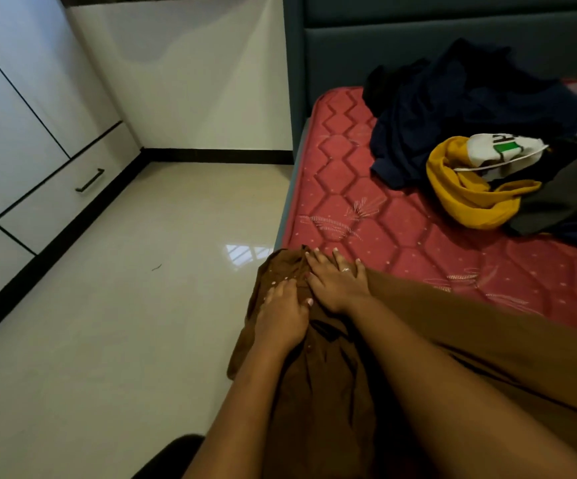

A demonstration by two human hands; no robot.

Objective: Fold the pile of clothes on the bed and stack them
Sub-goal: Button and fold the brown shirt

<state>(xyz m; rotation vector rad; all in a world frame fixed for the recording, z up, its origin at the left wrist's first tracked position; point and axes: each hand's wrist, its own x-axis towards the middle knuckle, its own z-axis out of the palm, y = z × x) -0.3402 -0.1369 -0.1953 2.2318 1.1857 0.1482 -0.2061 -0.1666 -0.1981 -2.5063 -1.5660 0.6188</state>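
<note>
The brown garment (332, 368) lies at the near left corner of the bed (366, 216), with part of it hanging over the left edge. Both hands rest on it. The right hand (337, 285) presses flat with its fingers (318, 262) spread, and the left hand (281, 316) lies just beside it, fingers nearly straight and gripping nothing. This looks like smoothing before the first fold. The next move likely calls for pinching an edge and drawing it across. The unfolded pile (470, 108) waits far right.

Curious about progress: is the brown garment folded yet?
Not yet: the brown garment lies stretched along the mattress edge, rumpled under left hand and right hand.
</note>
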